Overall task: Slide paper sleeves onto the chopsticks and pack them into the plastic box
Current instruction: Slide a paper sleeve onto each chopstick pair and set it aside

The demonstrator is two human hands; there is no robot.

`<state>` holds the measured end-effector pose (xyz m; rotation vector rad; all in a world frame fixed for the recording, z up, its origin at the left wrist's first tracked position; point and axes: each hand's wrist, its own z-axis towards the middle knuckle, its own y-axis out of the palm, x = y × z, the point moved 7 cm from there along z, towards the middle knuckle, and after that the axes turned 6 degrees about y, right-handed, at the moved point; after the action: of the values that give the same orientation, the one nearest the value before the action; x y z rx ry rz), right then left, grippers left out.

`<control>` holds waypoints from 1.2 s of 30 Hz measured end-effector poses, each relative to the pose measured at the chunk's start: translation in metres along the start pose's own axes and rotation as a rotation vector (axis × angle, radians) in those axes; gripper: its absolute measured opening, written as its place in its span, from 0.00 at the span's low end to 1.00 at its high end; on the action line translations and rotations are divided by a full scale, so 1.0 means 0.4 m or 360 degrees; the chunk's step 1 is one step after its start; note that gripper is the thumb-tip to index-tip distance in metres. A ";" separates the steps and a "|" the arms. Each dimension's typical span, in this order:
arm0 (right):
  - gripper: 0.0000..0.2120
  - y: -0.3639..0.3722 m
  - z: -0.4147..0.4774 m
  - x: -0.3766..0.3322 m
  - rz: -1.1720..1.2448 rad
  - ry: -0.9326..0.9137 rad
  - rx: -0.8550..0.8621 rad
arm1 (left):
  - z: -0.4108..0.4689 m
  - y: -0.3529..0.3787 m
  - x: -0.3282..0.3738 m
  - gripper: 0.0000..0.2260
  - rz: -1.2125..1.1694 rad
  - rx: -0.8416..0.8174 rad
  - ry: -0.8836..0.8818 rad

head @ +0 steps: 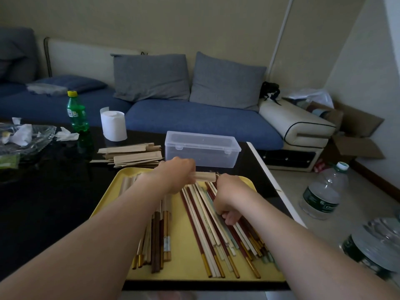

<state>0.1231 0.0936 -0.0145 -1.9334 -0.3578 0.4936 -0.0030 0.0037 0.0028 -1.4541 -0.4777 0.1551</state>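
The room is dim, with plain beige walls (173,22). A blue sofa (194,118) stands along the far wall, beyond the far edge of the glossy black tabletop (43,202). Two grey cushions (151,76) lean on its back, and a cream armrest (298,124) closes its right end. A white pipe (279,40) runs up the wall. Open cardboard boxes (357,146) sit on the pale floor (290,178) at the right.

Dim, greenish-grey light is filling the room, brightening toward the upper right of the frame. The glossy black table (54,191) is faintly mirroring the green bottle (76,111). The left hand (177,175) and its pinched paper sleeve (205,176) are smearing with motion blur, as are the water bottles (374,245) at the lower right. Wide-angle distortion is stretching the bottom corners.
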 end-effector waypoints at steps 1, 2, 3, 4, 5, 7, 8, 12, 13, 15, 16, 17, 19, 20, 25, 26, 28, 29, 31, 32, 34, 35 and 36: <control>0.22 0.003 0.003 0.000 0.0022 0.0031 -0.0013 | 0.003 0.003 -0.001 0.09 -0.0010 -0.0006 0.0006; 0.23 0.005 0.004 0.000 0.0038 0.0059 -0.0026 | 0.005 0.005 -0.001 0.09 -0.0015 -0.0008 0.0014; 0.25 0.007 0.006 0.000 0.0039 0.0077 -0.0038 | 0.006 0.006 -0.002 0.09 -0.0014 -0.0003 0.0023; 0.26 0.009 0.007 0.000 0.0034 0.0089 -0.0046 | 0.006 0.006 -0.003 0.09 -0.0010 0.0002 0.0028; 0.27 0.009 0.008 -0.001 0.0023 0.0095 -0.0051 | 0.007 0.006 -0.004 0.09 -0.0008 0.0013 0.0034; 0.25 0.009 0.010 -0.002 -0.0003 0.0100 -0.0080 | 0.005 0.007 -0.008 0.10 -0.0016 0.0016 0.0050; 0.24 0.011 0.013 -0.002 -0.0020 0.0106 -0.0100 | 0.003 0.007 -0.009 0.11 -0.0018 0.0014 0.0069; 0.30 0.026 0.030 -0.001 -0.0030 0.0154 -0.0214 | 0.002 0.009 -0.018 0.14 -0.0119 0.0020 0.0136; 0.28 0.028 0.034 0.000 -0.0002 0.0160 -0.0237 | 0.004 0.009 -0.019 0.13 -0.0163 0.0018 0.0141; 0.16 0.027 0.032 0.001 0.0060 0.0172 -0.0288 | 0.009 0.008 -0.019 0.12 -0.0239 0.0002 0.0144; 0.10 0.026 0.027 0.002 0.0075 0.0167 -0.0322 | 0.010 0.008 -0.020 0.11 -0.0264 -0.0017 0.0141; 0.07 0.024 0.025 0.002 0.0079 0.0152 -0.0350 | 0.012 0.008 -0.021 0.11 -0.0281 -0.0040 0.0134; 0.06 0.015 0.013 0.001 0.0115 0.0106 -0.0371 | 0.014 0.011 -0.027 0.11 -0.0287 -0.0073 0.0106; 0.07 0.008 0.007 -0.001 0.0144 0.0069 -0.0353 | 0.016 0.011 -0.032 0.10 -0.0286 -0.0072 0.0092; 0.13 -0.074 0.002 -0.016 0.0419 -0.0211 0.0087 | 0.024 0.003 -0.040 0.03 -0.0294 0.0015 0.0089; 0.13 -0.079 0.001 -0.018 0.0524 -0.0245 0.0080 | 0.024 0.002 -0.043 0.04 -0.0286 0.0024 0.0081; 0.12 -0.084 -0.004 -0.024 0.0664 -0.0323 0.0020 | 0.026 -0.001 -0.051 0.07 -0.0313 0.0039 0.0038; 0.12 -0.088 -0.006 -0.027 0.0665 -0.0365 0.0024 | 0.026 -0.003 -0.056 0.07 -0.0353 0.0038 0.0010; 0.13 -0.100 -0.013 -0.029 0.0590 -0.0446 0.0116 | 0.025 -0.006 -0.064 0.06 -0.0412 0.0038 -0.0025; 0.13 -0.104 -0.016 -0.028 0.0545 -0.0480 0.0182 | 0.023 -0.008 -0.065 0.07 -0.0421 0.0042 -0.0030; 0.13 -0.110 -0.015 -0.027 0.0489 -0.0533 0.0298 | 0.018 -0.012 -0.067 0.08 -0.0441 0.0052 -0.0020; 0.14 -0.113 -0.014 -0.025 0.0483 -0.0541 0.0342 | 0.015 -0.013 -0.066 0.09 -0.0454 0.0048 -0.0008; 0.14 -0.117 -0.011 -0.021 0.0494 -0.0534 0.0374 | 0.014 -0.012 -0.064 0.10 -0.0465 0.0038 0.0008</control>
<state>0.1170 0.1047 0.0317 -1.6814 -0.2000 1.0246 -0.0290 -0.0016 0.0022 -1.3449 -0.6759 -0.0757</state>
